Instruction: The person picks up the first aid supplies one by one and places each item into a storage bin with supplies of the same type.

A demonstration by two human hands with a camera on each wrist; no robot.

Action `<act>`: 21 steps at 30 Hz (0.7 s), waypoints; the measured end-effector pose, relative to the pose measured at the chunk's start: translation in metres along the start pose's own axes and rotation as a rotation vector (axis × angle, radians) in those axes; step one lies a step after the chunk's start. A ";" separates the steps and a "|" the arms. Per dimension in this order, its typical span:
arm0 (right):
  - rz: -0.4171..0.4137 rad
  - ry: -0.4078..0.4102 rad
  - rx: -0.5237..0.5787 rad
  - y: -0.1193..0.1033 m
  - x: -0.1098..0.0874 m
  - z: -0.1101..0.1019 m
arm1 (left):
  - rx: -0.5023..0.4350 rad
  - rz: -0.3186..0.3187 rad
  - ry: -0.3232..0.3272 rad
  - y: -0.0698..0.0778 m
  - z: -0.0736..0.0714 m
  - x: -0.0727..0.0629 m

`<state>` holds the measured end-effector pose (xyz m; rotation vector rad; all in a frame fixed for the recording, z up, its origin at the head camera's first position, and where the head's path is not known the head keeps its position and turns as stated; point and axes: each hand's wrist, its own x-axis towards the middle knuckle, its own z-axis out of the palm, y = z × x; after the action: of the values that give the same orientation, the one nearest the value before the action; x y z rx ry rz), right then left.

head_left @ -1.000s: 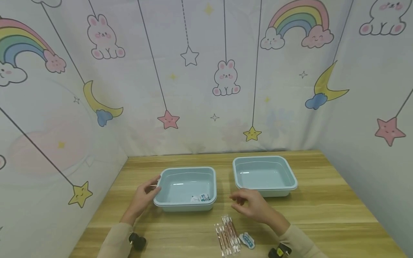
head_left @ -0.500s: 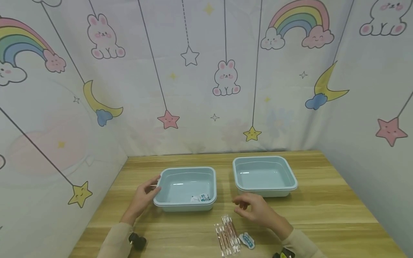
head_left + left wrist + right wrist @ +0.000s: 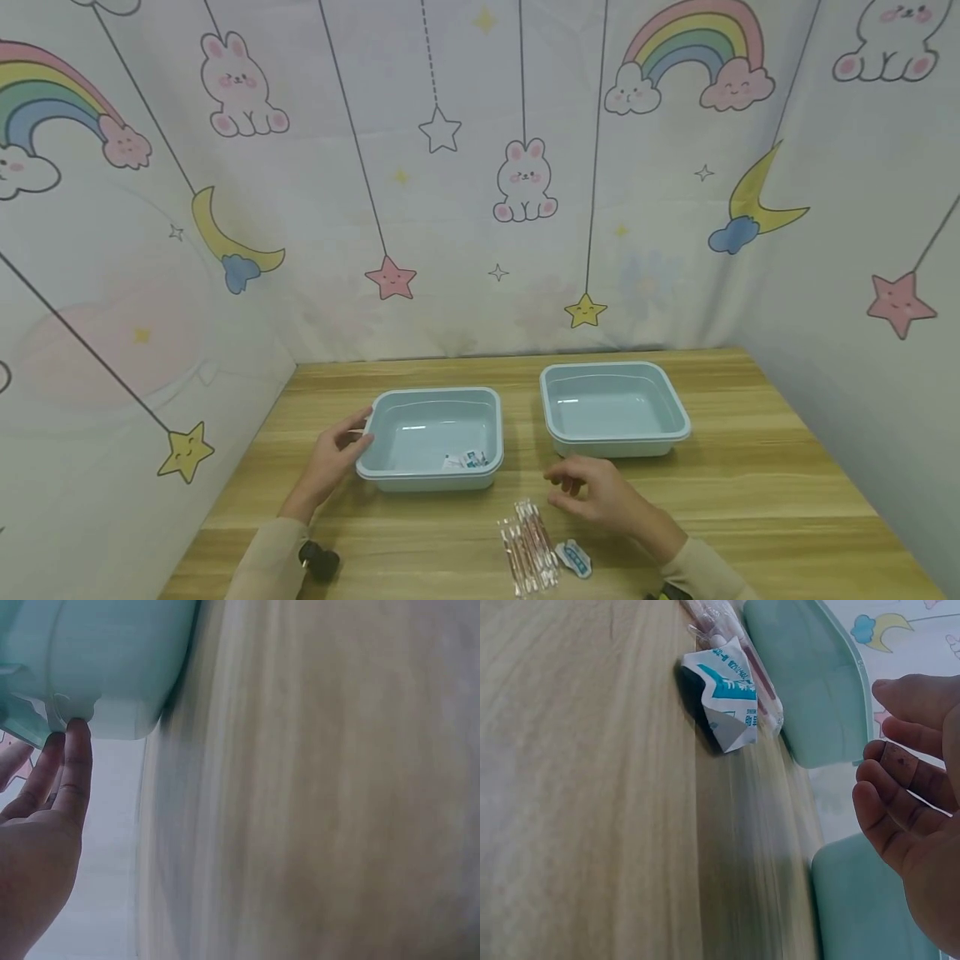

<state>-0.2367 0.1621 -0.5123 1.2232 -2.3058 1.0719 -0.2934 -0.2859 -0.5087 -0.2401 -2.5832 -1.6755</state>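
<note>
My left hand (image 3: 336, 460) is at the left end of a light blue plastic basin (image 3: 431, 482), fingertips touching its outer wall. In the left wrist view, the extended fingers (image 3: 73, 769) meet the basin's side, the thumb apart from them. Small white and blue paper packets (image 3: 467, 460) lie inside this basin. My right hand (image 3: 600, 498) hovers above the table with loosely bent fingers and holds nothing. Just in front of it lie clear-wrapped swabs (image 3: 531, 546) with brown sticks and white tips. Beside these is a creased white and blue packet (image 3: 574, 558).
A second light blue basin (image 3: 618, 449) stands at the back right, behind my right hand. The wood-grain table (image 3: 420, 542) ends at a printed fabric backdrop (image 3: 450, 325) that also closes both sides.
My right hand has drawn back slightly toward me and to the right, away from the basins. The left hand, basins, swabs and packets stay where they were.
</note>
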 end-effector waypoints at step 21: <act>0.163 -0.280 -0.071 -0.003 -0.020 -0.007 | 0.001 0.007 -0.008 0.001 -0.001 0.000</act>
<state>-0.2232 0.1780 -0.5182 1.2439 -2.6707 0.9083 -0.2935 -0.2867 -0.5077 -0.2562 -2.5854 -1.6745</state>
